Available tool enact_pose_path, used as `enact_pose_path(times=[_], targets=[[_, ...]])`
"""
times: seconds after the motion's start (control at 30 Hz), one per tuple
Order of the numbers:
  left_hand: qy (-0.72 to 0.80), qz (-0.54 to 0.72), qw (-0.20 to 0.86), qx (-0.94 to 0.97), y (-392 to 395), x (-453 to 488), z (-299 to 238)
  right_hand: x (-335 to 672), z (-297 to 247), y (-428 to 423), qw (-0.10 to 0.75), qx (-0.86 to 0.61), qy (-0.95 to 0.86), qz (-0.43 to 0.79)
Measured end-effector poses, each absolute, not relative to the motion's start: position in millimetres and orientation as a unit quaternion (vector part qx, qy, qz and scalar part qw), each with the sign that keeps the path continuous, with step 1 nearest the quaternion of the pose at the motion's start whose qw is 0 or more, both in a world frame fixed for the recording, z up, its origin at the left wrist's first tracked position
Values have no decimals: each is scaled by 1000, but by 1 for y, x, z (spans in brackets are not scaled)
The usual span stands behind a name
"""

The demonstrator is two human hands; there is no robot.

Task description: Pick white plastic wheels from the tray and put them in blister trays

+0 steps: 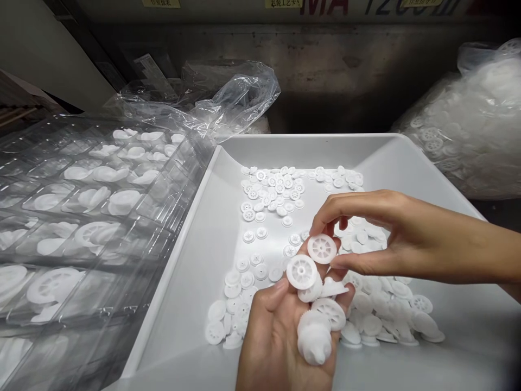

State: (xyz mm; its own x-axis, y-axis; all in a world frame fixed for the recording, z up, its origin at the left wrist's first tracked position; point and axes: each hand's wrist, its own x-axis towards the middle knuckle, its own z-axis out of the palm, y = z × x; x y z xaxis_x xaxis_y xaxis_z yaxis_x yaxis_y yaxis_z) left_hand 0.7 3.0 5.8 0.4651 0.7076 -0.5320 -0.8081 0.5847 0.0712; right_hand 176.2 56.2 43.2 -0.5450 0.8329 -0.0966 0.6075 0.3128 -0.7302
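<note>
White wheel [322,248] between right-hand fingers [353,203]

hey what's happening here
A person is handling small white wheels over a pale grey bin. The left hand, palm up, carries several wheels, while the right hand holds one wheel by its edge above the left fingers. More loose wheels lie in the bin. Clear compartment trays with white pieces stand on the left of the picture, and a full plastic bag on the right.
</note>
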Motion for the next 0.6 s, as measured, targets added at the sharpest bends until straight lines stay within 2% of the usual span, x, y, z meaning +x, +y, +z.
enact_pose_path(times=[0.6], targets=[[329,411,844,-99,6,-1,10,178,38,63,170,-434,-772,433]])
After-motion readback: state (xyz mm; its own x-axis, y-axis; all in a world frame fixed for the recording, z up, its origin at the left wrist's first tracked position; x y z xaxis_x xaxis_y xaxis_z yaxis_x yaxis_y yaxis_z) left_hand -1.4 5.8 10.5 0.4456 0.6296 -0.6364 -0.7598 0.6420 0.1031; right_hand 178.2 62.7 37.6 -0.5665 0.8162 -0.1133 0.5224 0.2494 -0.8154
